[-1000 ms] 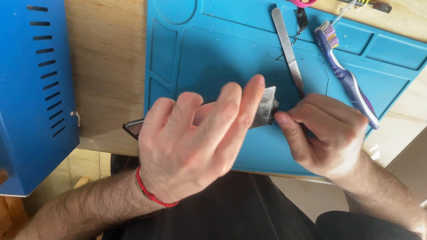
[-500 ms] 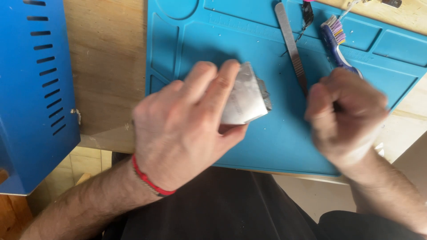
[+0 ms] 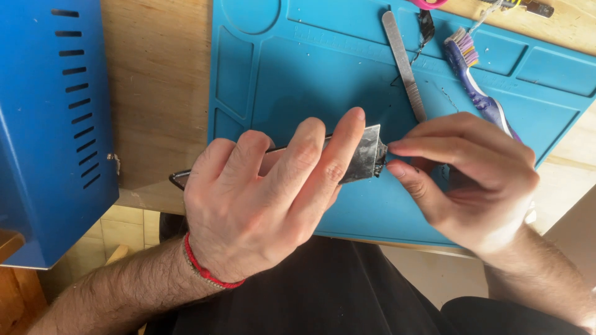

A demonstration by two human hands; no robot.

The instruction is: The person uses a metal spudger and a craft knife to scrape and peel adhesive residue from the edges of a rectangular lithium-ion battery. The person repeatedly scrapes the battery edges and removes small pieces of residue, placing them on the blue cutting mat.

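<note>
The left hand (image 3: 267,198) is wrapped over a flat, grey metal piece (image 3: 365,154), fingers laid along its top so that only the scuffed right end shows past the fingertips. A thin dark edge of the same piece, or something fixed to it, pokes out by the wrist side near the mat's edge; from here I cannot tell which. A red cord bracelet (image 3: 205,270) sits on that wrist.

The right hand (image 3: 469,180) comes in from the other side with thumb and forefinger pinched narrow right at the end of the metal piece, touching it. Whether something small is caught between those fingertips is hidden.

Both hands work just above the near part of a blue work mat (image 3: 298,74), which lies on a wooden table (image 3: 155,93). Farther back on the mat lie a slim metal tool (image 3: 403,65) and, just to its right, a purple toothbrush (image 3: 475,87), bristles pointing away from the person. Well off to the left stands a blue metal housing (image 3: 53,124) with rows of vent slots.
</note>
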